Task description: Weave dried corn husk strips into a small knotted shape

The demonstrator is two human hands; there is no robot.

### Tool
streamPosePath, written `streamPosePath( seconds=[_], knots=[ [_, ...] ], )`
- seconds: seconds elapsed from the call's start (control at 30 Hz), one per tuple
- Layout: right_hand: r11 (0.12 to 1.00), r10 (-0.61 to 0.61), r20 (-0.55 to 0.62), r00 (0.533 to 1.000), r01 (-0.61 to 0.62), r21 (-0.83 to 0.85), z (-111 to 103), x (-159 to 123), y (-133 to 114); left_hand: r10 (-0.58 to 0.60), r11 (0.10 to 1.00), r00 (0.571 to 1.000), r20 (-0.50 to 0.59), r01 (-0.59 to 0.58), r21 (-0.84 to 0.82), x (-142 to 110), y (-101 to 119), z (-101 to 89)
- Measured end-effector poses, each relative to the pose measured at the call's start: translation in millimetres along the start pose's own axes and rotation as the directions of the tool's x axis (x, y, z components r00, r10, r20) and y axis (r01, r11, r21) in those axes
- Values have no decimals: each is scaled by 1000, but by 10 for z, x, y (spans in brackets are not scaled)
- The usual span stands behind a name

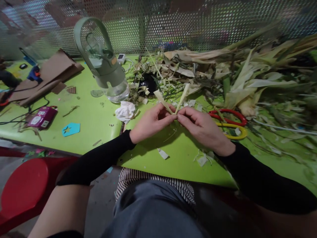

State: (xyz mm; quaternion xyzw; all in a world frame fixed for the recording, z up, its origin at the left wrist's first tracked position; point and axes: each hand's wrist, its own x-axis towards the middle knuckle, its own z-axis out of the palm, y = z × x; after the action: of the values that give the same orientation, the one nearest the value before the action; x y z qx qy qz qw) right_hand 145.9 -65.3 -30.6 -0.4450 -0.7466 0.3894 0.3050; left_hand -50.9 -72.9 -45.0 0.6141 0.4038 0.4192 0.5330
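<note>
My left hand (pixel 151 122) and my right hand (pixel 201 127) meet over the green table (pixel 99 119), fingertips pinched together on pale leaf strips (pixel 173 99). Two strips rise from the pinch in a V shape, one leaning left, one leaning right. Both hands are closed on the strips at their lower ends. Black sleeves cover both forearms.
A heap of dried leaves and husks (pixel 235 72) fills the table's right and back. Red scissors (pixel 228 114) and yellow scissors (pixel 232 130) lie beside my right hand. A green fan (pixel 101 56), crumpled paper (pixel 125 111), cardboard (pixel 49 74), a purple box (pixel 42 117), a red stool (pixel 23 188).
</note>
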Motion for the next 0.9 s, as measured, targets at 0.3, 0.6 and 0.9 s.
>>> streamPosePath(
  seconds=[0.3, 0.6, 0.9],
  knots=[
    [982, -79, 14, 997, 80, -170, 12, -52, -100, -5, 997, 998, -58, 10, 81, 45, -74, -4],
    [996, -59, -135, 989, 48, -79, -42, 29, -1, -96, 980, 995, 6, 96, -173, 87, -12, -65],
    [988, 4, -192, 981, 26, 154, 55, 20, 10, -69, 992, 995, 65, 76, -102, 28, 25, -29]
  ],
)
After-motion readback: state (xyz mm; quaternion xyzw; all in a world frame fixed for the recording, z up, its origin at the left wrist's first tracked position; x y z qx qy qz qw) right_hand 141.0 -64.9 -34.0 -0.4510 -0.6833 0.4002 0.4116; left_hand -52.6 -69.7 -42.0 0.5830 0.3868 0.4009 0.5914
